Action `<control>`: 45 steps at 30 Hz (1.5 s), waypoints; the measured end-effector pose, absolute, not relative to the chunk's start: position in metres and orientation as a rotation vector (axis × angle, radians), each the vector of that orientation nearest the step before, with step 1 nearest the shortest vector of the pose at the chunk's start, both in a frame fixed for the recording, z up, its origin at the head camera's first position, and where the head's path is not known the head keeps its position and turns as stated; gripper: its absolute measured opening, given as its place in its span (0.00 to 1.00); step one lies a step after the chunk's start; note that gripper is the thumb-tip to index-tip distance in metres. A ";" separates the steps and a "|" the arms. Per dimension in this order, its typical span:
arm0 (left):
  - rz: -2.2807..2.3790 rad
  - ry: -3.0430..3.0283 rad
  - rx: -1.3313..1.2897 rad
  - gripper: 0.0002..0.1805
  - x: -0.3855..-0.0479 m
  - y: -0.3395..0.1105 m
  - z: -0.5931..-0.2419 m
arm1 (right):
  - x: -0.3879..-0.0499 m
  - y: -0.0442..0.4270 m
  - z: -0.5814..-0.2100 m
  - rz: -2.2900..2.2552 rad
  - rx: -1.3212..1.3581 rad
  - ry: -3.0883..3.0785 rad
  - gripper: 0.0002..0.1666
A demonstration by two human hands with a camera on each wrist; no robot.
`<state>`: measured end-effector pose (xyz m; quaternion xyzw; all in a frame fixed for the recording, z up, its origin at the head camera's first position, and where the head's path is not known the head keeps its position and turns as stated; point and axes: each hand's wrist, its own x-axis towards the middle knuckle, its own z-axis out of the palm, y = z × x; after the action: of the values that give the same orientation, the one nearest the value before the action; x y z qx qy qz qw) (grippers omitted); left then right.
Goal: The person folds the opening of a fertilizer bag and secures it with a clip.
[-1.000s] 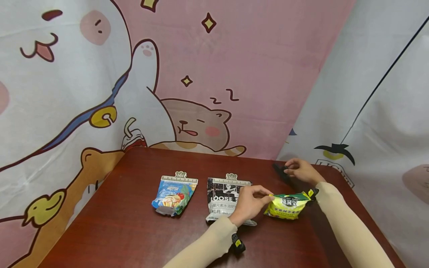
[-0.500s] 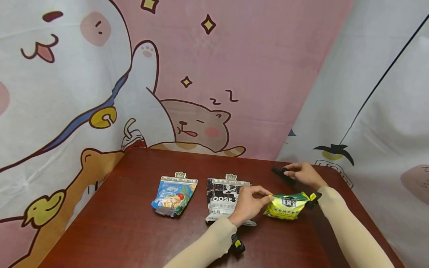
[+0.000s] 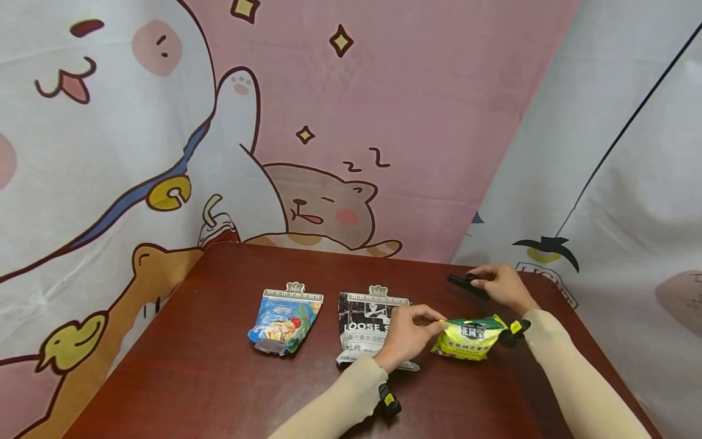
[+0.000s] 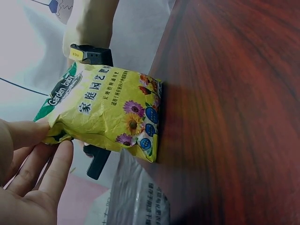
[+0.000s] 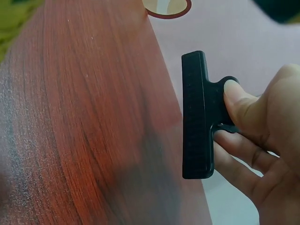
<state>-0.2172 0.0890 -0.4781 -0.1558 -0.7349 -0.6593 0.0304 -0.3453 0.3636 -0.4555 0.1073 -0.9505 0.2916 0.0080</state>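
Observation:
A yellow and green fertilizer bag (image 3: 466, 339) stands at the right of the table. My left hand (image 3: 412, 332) pinches its upper left corner between thumb and fingers; the left wrist view shows that grip on the bag (image 4: 105, 105) closely. Behind the bag, my right hand (image 3: 503, 286) holds a black bag clip (image 3: 468, 286) by its handle. In the right wrist view the thumb presses the handle of the clip (image 5: 199, 117), and its long straight jaw points away from the hand. Whether the clip's jaw is parted is hard to tell.
A black and white bag (image 3: 359, 329) with a metal clip (image 3: 378, 294) lies partly under my left hand. Farther left is a blue food bag (image 3: 285, 320), also clipped. A printed cloth (image 3: 417, 122) hangs behind the reddish table (image 3: 219, 378).
My right hand has shifted slightly to the right with the black clip, which now shows more clearly. The left hand and the yellow bag have stayed nearly still.

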 end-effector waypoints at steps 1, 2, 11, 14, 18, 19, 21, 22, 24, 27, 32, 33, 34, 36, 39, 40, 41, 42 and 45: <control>-2.031 -2.264 -0.482 0.02 -0.217 0.089 -0.478 | -0.344 0.363 -0.455 0.909 0.337 -2.965 0.16; -2.030 -2.261 -0.483 0.02 -0.217 0.089 -0.478 | -0.343 0.363 -0.454 0.909 0.343 -2.960 0.16; -2.039 -2.256 -0.478 0.03 -0.217 0.089 -0.478 | -0.331 0.363 -0.447 0.868 0.358 -2.930 0.14; -2.035 -2.258 -0.483 0.03 -0.217 0.090 -0.478 | -0.327 0.364 -0.443 0.846 0.359 -2.910 0.13; -2.026 -2.255 -0.495 0.02 -0.217 0.090 -0.478 | -0.320 0.364 -0.436 0.819 0.363 -2.888 0.12; -2.027 -2.254 -0.496 0.02 -0.217 0.090 -0.479 | -0.319 0.364 -0.434 0.822 0.362 -2.883 0.12; -2.025 -2.250 -0.499 0.02 -0.217 0.090 -0.479 | -0.315 0.365 -0.430 0.824 0.355 -2.872 0.12; -2.025 -2.251 -0.496 0.02 -0.217 0.090 -0.479 | -0.314 0.365 -0.427 0.823 0.351 -2.865 0.12; -2.023 -2.255 -0.492 0.02 -0.217 0.089 -0.479 | -0.311 0.364 -0.423 0.822 0.346 -2.848 0.11; -2.014 -2.267 -0.484 0.02 -0.217 0.089 -0.479 | -0.307 0.363 -0.419 0.808 0.337 -2.831 0.11; -2.003 -2.268 -0.485 0.03 -0.217 0.090 -0.480 | -0.300 0.362 -0.413 0.808 0.323 -2.810 0.10; -2.000 -2.266 -0.486 0.03 -0.218 0.090 -0.480 | -0.298 0.362 -0.411 0.814 0.321 -2.805 0.10; -1.998 -2.264 -0.488 0.03 -0.218 0.090 -0.480 | -0.297 0.362 -0.410 0.815 0.316 -2.798 0.10; -1.998 -2.259 -0.491 0.03 -0.218 0.091 -0.480 | -0.294 0.363 -0.407 0.816 0.313 -2.778 0.09; -2.001 -2.259 -0.490 0.03 -0.218 0.090 -0.480 | -0.289 0.362 -0.403 0.813 0.324 -2.754 0.09; -2.004 -2.260 -0.489 0.03 -0.218 0.090 -0.480 | -0.287 0.362 -0.401 0.808 0.330 -2.746 0.09; -2.007 -2.261 -0.487 0.03 -0.218 0.090 -0.480 | -0.285 0.361 -0.399 0.811 0.347 -2.736 0.09; -2.009 -2.262 -0.485 0.03 -0.218 0.090 -0.480 | -0.283 0.361 -0.397 0.815 0.362 -2.726 0.09; -2.009 -2.265 -0.485 0.03 -0.217 0.090 -0.480 | -0.275 0.357 -0.392 0.817 0.392 -2.697 0.10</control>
<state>-0.2175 0.0895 -0.4798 -0.1581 -0.7382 -0.6547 0.0377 -0.2753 0.3571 -0.3915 0.1362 -0.9375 0.2842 0.1477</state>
